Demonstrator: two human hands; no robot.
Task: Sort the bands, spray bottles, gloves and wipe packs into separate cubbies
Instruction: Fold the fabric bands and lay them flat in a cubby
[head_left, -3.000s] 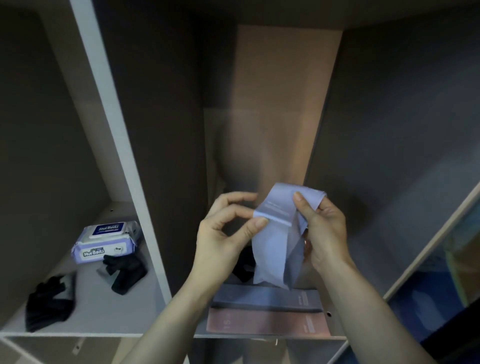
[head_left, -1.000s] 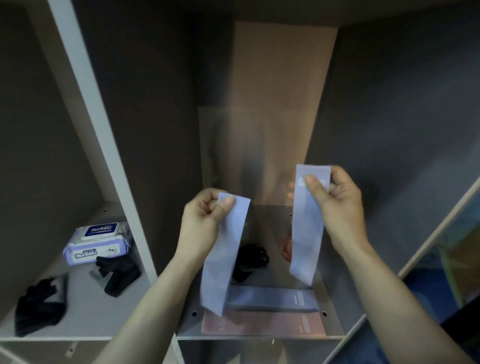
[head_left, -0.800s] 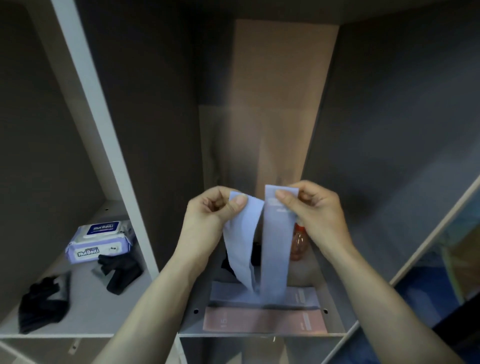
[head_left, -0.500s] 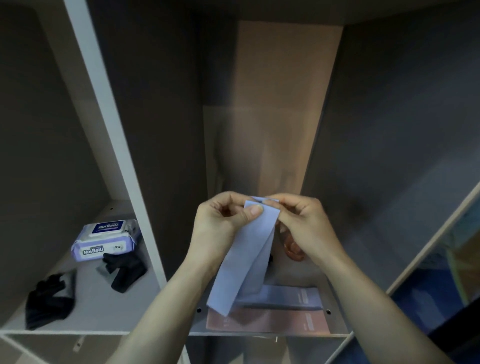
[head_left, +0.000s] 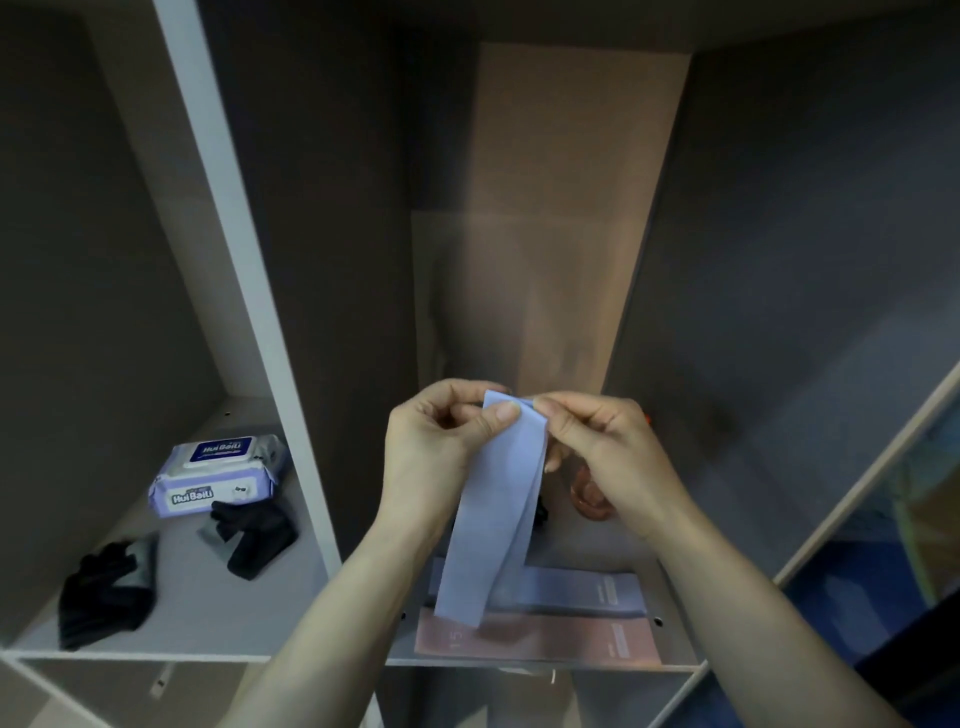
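Observation:
A light blue band (head_left: 493, 519) hangs folded in front of the middle cubby. My left hand (head_left: 436, 457) pinches its top edge between thumb and fingers. My right hand (head_left: 608, 452) pinches the same top edge from the right. On the cubby floor below lie a grey-blue band (head_left: 582, 592) and a pink band (head_left: 545, 642), both flat. An orange spray bottle (head_left: 589, 493) shows partly behind my right hand. A dark glove behind the hanging band is mostly hidden.
The left cubby holds a purple wipe pack (head_left: 218, 475) and two black gloves (head_left: 254, 535) (head_left: 104, 592). A white divider (head_left: 249, 291) separates the two cubbies. The shelf front edge (head_left: 545, 665) runs below the bands. A slanted panel (head_left: 857, 478) borders the right side.
The band's two ends were held apart a second ago; my hands have since come together, folding it in half. Now both hands pinch the joined top.

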